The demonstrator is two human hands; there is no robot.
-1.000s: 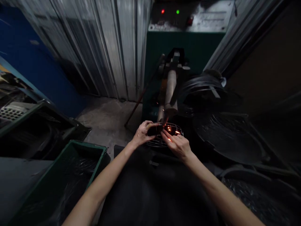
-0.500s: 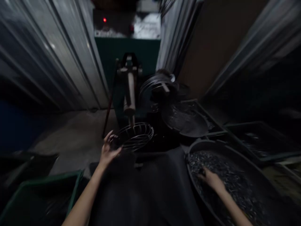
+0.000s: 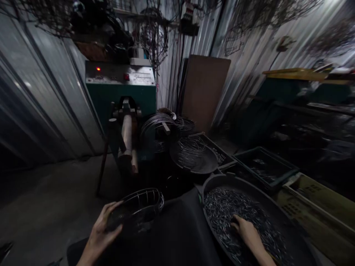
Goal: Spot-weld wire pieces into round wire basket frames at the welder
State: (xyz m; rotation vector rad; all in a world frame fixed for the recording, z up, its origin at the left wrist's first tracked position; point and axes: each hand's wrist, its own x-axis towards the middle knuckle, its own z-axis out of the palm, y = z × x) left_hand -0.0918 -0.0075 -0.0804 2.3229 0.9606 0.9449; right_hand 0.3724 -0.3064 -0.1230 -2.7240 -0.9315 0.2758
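Note:
My left hand (image 3: 102, 229) grips the near left side of a round wire basket (image 3: 146, 194), thumb below and fingers over its rim. The basket is tilted above the dark cloth (image 3: 177, 229) over my lap, and its lower part is dim. On the right, my right hand (image 3: 246, 231) reaches into a wide black tub (image 3: 206, 184) filled with small shiny metal pieces (image 3: 227, 199). Its fingers are curled down among them. What lies between those fingertips is hidden.
Ahead stands a green machine (image 3: 122, 88) with a lit red lamp and a protruding metal arm (image 3: 127, 135). Wire coils (image 3: 191, 146) lie in a second black pan (image 3: 205, 166). At the right are a dark crate (image 3: 266, 166) and a yellowish crate (image 3: 318, 214).
My view has tilted up and turned right. The wire basket, held in my left hand, now stands apart from the machine's arm. My right hand stays among the metal pieces.

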